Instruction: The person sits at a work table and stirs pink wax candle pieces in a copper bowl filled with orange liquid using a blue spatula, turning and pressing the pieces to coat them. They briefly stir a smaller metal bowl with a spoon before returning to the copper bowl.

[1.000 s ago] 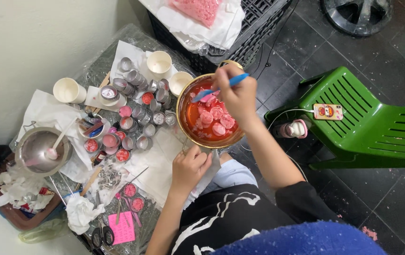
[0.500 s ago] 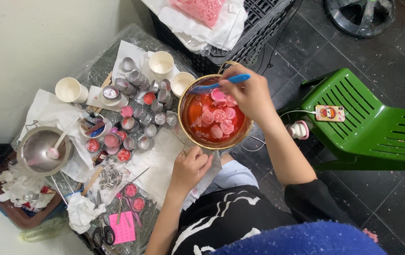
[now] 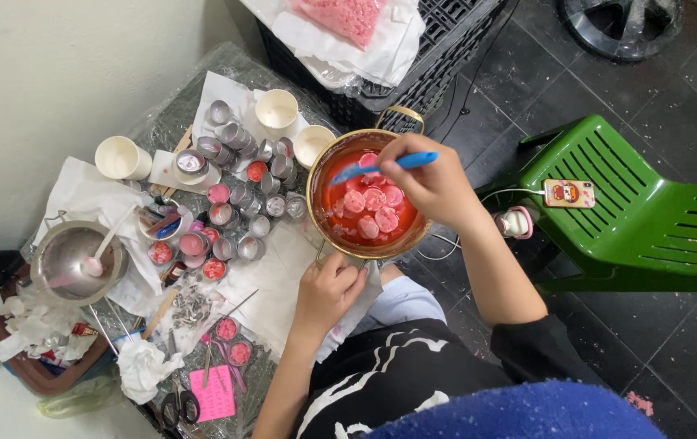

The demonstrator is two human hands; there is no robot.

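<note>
A brass-coloured pot [image 3: 316,183] holds red liquid with several pale pink wax discs floating in it. My right hand [image 3: 434,183] is over the pot's right rim, shut on a blue spoon [image 3: 393,164] whose tip dips into the liquid. My left hand [image 3: 328,293] grips the pot's handle at the near edge, over white paper [image 3: 271,280] on the low table.
Several small metal tins [image 3: 238,191], some filled pink or red, crowd the table left of the pot. White cups [image 3: 277,110] stand behind. A steel pot [image 3: 68,264] with a spoon sits far left. A green plastic stool [image 3: 633,211] carries a phone. A black crate [image 3: 438,61] stands behind.
My right hand and the blue spoon have shifted a little from over the pot toward its right rim, stirring; the pink discs have drifted. My left hand keeps its hold.
</note>
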